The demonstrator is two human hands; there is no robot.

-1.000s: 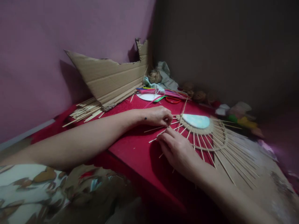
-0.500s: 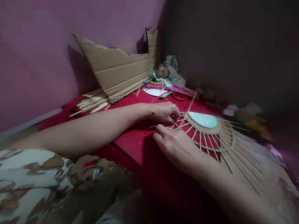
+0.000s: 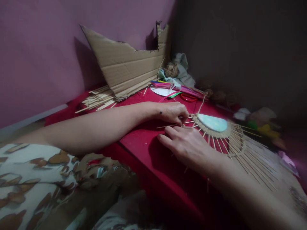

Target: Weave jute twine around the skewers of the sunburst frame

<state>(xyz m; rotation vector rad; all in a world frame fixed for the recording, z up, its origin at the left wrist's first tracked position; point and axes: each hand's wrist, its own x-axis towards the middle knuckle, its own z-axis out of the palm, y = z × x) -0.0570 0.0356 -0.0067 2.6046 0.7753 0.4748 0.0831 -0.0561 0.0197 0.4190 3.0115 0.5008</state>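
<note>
**Pinching a stick at the sunburst's near-left rim**

Pinching is observed at the left hand [image 3: 176, 112]: its fingers are curled narrow around a thin wooden stick [image 3: 165, 126] at the left rim of the sunburst frame [image 3: 230, 140]. The right hand [image 3: 189, 147] lies palm down just beside it, fingers loosely spread and flat on the near spokes, gripping nothing that can be made out.

The sunburst frame lies flat on the red surface [image 3: 144, 143], toward its right side. Its pale blue centre disc [image 3: 213, 122] sits inside a twine ring, with spokes fanning out toward the right edge. A strand of twine [image 3: 202, 103] rises from the ring toward the back.

Edges and room: the near edge of the surface drops away directly below the right hand. Open red cloth lies left of both hands up to a stick bundle [image 3: 98, 98] at the far-left edge. A torn cardboard sheet [image 3: 127, 68] leans against the wall behind it. The back corner holds a twine ball [image 3: 171, 68], coloured strips [image 3: 172, 87], a white disc [image 3: 162, 92] and red scissors [image 3: 188, 97].

No legible writing or label is visible.
</note>
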